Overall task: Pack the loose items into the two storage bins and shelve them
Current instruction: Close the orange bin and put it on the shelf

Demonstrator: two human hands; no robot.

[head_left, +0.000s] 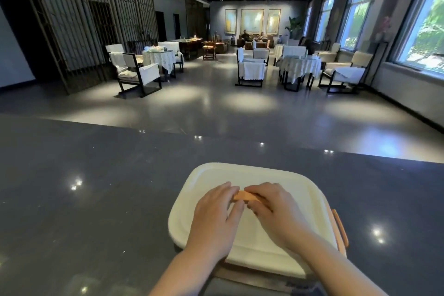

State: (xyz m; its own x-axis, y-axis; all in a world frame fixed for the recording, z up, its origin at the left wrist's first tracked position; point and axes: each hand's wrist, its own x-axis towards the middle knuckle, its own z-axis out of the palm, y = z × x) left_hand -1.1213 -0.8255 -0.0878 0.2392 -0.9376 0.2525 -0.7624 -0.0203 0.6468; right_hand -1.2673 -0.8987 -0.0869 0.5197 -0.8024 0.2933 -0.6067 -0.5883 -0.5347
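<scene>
A cream storage bin (276, 182) with its lid on sits on the dark counter (96, 187), low and centre in the head view. An orange side handle (340, 228) shows at its right edge. Both my hands rest on top of the lid. My left hand (216, 214) and my right hand (269, 204) meet at a small orange handle (242, 196) in the middle of the lid, fingers curled around it from each side. What is inside the bin is hidden. No second bin is in view.
The polished counter spreads wide to the left and right of the bin. Beyond its far edge lies a lounge floor (216, 103) with white-covered chairs (137, 72) and round tables (300, 65). Two people sit on a sofa far back. Windows line the right wall.
</scene>
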